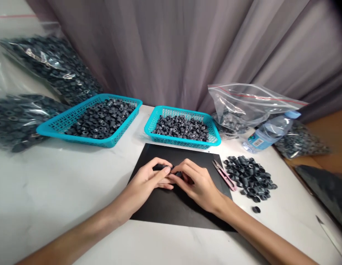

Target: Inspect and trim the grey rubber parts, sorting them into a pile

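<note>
Above the black mat (171, 213), my left hand (150, 178) and my right hand (197, 182) meet with their fingertips together. Between them is a small black part (172, 169), mostly hidden by the fingers. The left thumb and index finger close on it from one side, and the right fingers pinch it from the other. Just right of my right hand, pink-handled thread snips (225, 176) lie across the mat's edge. Beside them is a loose pile of black ring-like parts (249, 175), with a single ring (256, 209) lying apart in front.
Behind the mat stand a turquoise basket (182, 141) of small parts and a larger turquoise basket (77, 138) of black rings. Filled plastic bags (57, 70) are at the left. A zip bag (234, 106), a water bottle (270, 132) and a pointed blade (329, 232) are at the right.
</note>
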Tool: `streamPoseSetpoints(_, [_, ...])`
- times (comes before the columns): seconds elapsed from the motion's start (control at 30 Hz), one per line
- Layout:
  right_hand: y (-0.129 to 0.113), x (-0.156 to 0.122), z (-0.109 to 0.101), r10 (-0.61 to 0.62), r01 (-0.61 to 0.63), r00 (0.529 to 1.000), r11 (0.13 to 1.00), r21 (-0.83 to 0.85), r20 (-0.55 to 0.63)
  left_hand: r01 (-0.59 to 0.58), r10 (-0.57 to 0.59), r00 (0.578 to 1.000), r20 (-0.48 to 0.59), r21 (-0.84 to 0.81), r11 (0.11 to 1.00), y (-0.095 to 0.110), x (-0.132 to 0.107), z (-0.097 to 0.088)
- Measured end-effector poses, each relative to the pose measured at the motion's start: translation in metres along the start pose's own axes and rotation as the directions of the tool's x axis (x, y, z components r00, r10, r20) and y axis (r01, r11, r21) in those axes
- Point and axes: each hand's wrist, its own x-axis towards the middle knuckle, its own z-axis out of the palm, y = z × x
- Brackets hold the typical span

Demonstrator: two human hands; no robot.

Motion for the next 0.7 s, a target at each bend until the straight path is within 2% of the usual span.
streamPoseSetpoints(0.1, [-0.005,0.005,-0.021,0.042,-0.042,0.999,0.997,-0.062,-0.004,0.0,-0.001,1.0,-0.015,-0.055,0.998,0.001,0.003,0.0])
streamPoseSetpoints(0.2, [0.002,-0.002,-0.07,0.171,-0.165,0.985,0.953,-0.253,0.002,-0.039,0.037,0.999,-0.033,-0.067,0.997,0.005,0.003,0.0])
streamPoseSetpoints(0.27, [0.014,-0.017,-0.109,0.286,-0.247,0.958,0.883,-0.4,0.038,-0.06,0.059,0.998,-0.015,-0.06,0.996,0.005,0.003,0.001])
streamPoseSetpoints(0.33, [0.029,-0.036,-0.144,0.392,-0.333,0.92,0.793,-0.51,0.009,-0.054,0.056,0.998,0.033,-0.065,0.996,0.002,0.002,0.002])
streamPoseSetpoints(0.43, [0.046,-0.062,-0.177,0.5,-0.418,0.863,0.628,-0.657,-0.071,-0.014,0.025,0.992,0.126,-0.082,0.997,-0.004,-0.002,0.006])
streamPoseSetpoints(0.5, [0.048,-0.07,-0.181,0.543,-0.437,0.833,0.522,-0.732,-0.11,0.001,0.012,0.986,0.165,-0.081,0.997,-0.007,-0.005,0.009])
streamPoseSetpoints(0.57, [0.039,-0.066,-0.174,0.513,-0.423,0.847,0.491,-0.761,-0.139,0.001,0.011,0.983,0.185,-0.063,0.998,-0.008,-0.008,0.01])
streamPoseSetpoints(0.6, [0.032,-0.061,-0.166,0.462,-0.411,0.873,0.519,-0.75,-0.159,0.0,0.01,0.982,0.189,-0.052,0.999,-0.008,-0.008,0.011])
streamPoseSetpoints(0.63, [0.024,-0.053,-0.155,0.405,-0.383,0.902,0.588,-0.712,-0.15,0.0,0.009,0.982,0.191,-0.043,0.999,-0.008,-0.008,0.011])
streamPoseSetpoints(0.7, [0.006,-0.035,-0.13,0.296,-0.279,0.953,0.79,-0.546,-0.059,0.009,-0.003,0.981,0.192,-0.034,0.999,-0.008,-0.007,0.011])
